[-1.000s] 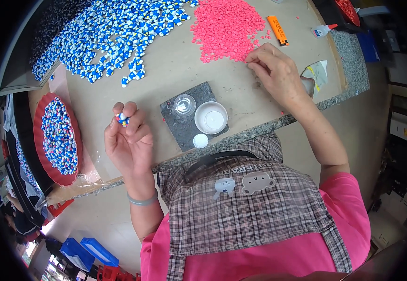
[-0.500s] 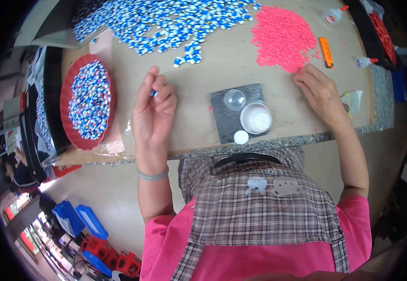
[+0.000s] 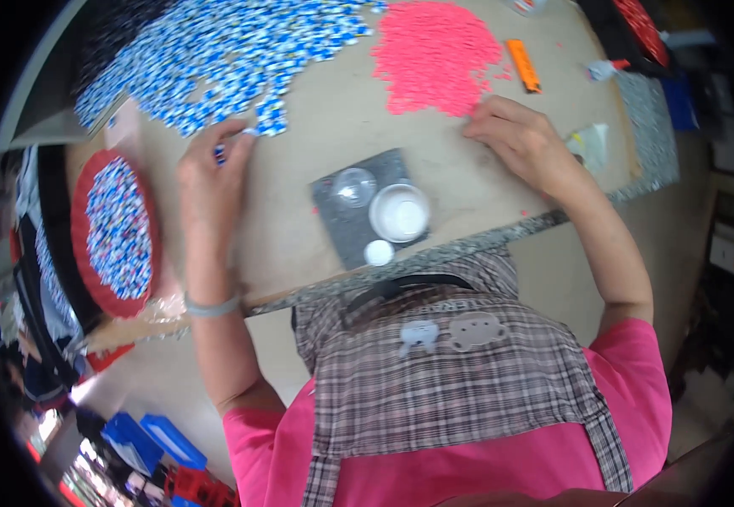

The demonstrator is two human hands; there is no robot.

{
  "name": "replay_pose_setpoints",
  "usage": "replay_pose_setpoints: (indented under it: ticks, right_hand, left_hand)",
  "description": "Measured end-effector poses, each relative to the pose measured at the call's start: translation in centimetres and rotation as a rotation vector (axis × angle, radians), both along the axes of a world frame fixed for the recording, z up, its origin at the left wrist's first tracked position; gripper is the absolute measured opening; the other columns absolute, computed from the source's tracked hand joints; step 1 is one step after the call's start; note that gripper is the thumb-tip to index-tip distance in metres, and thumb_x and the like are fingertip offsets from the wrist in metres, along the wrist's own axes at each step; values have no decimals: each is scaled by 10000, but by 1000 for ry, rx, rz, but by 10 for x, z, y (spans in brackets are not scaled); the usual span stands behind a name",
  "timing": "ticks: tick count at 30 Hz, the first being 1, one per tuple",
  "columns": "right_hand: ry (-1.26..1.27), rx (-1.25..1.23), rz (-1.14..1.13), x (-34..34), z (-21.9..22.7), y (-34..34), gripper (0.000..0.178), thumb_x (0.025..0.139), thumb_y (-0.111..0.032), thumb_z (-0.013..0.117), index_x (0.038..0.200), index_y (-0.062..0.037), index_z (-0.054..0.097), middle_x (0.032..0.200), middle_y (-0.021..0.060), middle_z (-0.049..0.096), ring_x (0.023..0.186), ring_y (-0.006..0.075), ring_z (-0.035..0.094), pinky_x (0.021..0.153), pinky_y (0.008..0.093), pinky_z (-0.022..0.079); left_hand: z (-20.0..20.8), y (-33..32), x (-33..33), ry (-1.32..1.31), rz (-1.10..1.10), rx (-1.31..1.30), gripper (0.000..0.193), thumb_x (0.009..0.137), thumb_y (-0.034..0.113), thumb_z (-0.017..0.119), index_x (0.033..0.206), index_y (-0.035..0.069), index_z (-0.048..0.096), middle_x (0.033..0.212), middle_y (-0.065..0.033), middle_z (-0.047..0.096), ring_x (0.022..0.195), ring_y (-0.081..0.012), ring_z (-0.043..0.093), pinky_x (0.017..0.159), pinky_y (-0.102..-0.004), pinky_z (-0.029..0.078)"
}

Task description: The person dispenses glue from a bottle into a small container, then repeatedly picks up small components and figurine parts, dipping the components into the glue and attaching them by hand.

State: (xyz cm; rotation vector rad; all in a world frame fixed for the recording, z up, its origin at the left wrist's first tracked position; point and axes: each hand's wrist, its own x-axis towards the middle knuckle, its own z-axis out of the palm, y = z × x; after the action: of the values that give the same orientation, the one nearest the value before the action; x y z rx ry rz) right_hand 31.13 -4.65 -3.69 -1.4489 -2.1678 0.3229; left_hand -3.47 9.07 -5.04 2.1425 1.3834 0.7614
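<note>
My left hand [image 3: 212,173] is palm down, its fingertips at the near edge of a wide spread of small blue-and-white pieces [image 3: 223,63]. Between its curled fingers shows a small blue-and-white piece [image 3: 220,153]. My right hand [image 3: 526,142] rests by the near edge of a heap of small pink pieces [image 3: 436,55], thumb and fingers pinched together; whether anything is between them I cannot make out. On a dark grey square mat [image 3: 342,232] between my hands sit a clear round cup [image 3: 354,187], a white cup [image 3: 400,213] and a small white round cap [image 3: 379,253].
Left of my left hand, a red scalloped basket [image 3: 84,228] holds many mixed blue, white and red pieces. An orange tool [image 3: 523,66] lies right of the pink heap. A small red-tipped bottle [image 3: 606,69] and a dark tray of red pieces [image 3: 608,29] are farther right.
My left hand has turned palm down and reached forward to the blue-and-white pieces. My right hand stays pinched beside the pink heap. The whole view has shifted and tilted.
</note>
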Motion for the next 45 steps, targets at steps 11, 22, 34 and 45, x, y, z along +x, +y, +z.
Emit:
replay_pose_setpoints:
  ticks: [11, 22, 34, 45]
  right_hand:
    - [131, -191, -40, 10, -1, -1, 141, 800, 8, 644, 938, -15, 662, 888, 76, 618, 813, 217, 621, 711, 321, 500]
    - [135, -40, 38, -4, -1, 2, 85, 794, -17, 646, 876, -17, 621, 897, 69, 611, 747, 198, 607, 660, 305, 496]
    - [860, -651, -131, -35, 17, -12, 93, 862, -5, 619, 949, 7, 650, 822, 4, 624, 709, 45, 566, 621, 180, 471]
    - [1004, -924, -77, -50, 32, -8, 190, 831, -23, 683, 962, -37, 545, 756, 26, 637, 610, 46, 559, 524, 186, 439]
  left_hand:
    - [7, -1, 11, 128, -13, 15, 132, 831, 68, 618, 952, 24, 642, 645, -83, 536, 560, -160, 520, 537, -314, 427]
    - [19, -40, 3, -751, 39, -668, 171, 910, 73, 567, 1074, 51, 608, 816, -7, 635, 625, -37, 522, 532, -153, 365]
    - [27, -74, 25, -928, -71, -840, 197, 900, 21, 568, 1096, 5, 582, 850, -53, 656, 643, -36, 527, 511, -157, 342]
    - [27, -77, 23, -918, -134, -853, 197, 886, 27, 580, 1082, 20, 592, 839, -51, 662, 634, -33, 523, 499, -154, 322]
